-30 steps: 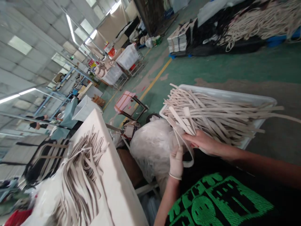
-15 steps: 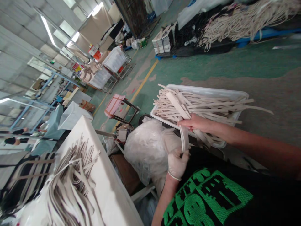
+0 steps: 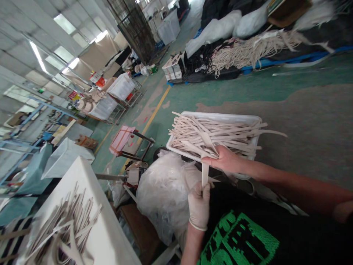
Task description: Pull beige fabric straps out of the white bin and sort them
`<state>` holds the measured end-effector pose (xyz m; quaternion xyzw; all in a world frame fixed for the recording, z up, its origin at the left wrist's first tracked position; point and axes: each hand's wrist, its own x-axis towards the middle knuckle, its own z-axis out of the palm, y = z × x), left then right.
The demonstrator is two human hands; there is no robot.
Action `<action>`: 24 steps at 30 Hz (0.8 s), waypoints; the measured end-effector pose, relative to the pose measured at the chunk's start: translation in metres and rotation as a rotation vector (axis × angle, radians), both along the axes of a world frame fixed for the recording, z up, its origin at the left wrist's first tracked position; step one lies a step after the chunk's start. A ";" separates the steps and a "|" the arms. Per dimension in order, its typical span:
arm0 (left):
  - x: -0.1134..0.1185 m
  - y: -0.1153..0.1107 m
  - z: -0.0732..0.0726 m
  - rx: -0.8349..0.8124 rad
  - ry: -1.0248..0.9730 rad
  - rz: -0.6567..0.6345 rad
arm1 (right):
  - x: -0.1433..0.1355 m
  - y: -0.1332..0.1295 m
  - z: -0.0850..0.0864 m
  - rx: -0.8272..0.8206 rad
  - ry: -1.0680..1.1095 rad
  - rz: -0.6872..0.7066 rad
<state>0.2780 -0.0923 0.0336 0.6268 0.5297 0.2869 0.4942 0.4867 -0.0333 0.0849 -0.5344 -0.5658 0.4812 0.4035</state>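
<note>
A flat off-white strap (image 3: 204, 172) runs between my two hands. My left hand (image 3: 199, 206), in a whitish glove, is closed on its lower end, thumb pressed along it. Bare and a little higher, my right hand (image 3: 224, 159) pinches the strap's upper part and also grips more straps that stretch up over the bin. The white plastic bin (image 3: 234, 117) just beyond is heaped with long beige straps (image 3: 220, 132), several hanging past its right end. Whether the strap in my left hand joins those in the bin is hidden by my right hand.
At lower left a white table (image 3: 91, 184) carries a pile of similar straps (image 3: 63, 224). A big clear plastic bag (image 3: 160, 187) bulges between table and bin. A pink-topped stool (image 3: 122, 140) stands ahead. Rope heaps (image 3: 248, 51) lie on blue pallets at upper right.
The camera view has shifted, so the bin appears lower and further left. The strap between my hands was bent in a loop and is now pulled straight.
</note>
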 end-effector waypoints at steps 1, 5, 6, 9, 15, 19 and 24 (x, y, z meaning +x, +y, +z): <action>-0.002 -0.003 -0.005 -0.004 0.029 0.005 | 0.003 0.001 -0.002 -0.060 0.004 -0.004; -0.006 -0.009 -0.018 0.048 0.179 0.061 | 0.000 0.000 -0.012 -0.184 0.051 0.032; -0.006 -0.009 -0.019 0.082 0.206 0.075 | -0.003 -0.001 -0.014 -0.172 0.065 0.028; -0.006 -0.007 -0.018 0.119 0.217 0.092 | -0.006 -0.006 -0.020 -0.163 0.088 -0.026; -0.011 0.004 -0.015 -0.037 0.125 0.156 | 0.011 -0.014 -0.045 -0.312 0.174 -0.006; -0.017 0.022 -0.014 -0.035 0.118 0.239 | 0.024 -0.022 -0.062 -0.350 0.298 0.023; -0.012 0.040 -0.007 -0.087 0.018 0.214 | 0.027 -0.030 -0.067 -0.396 0.433 0.064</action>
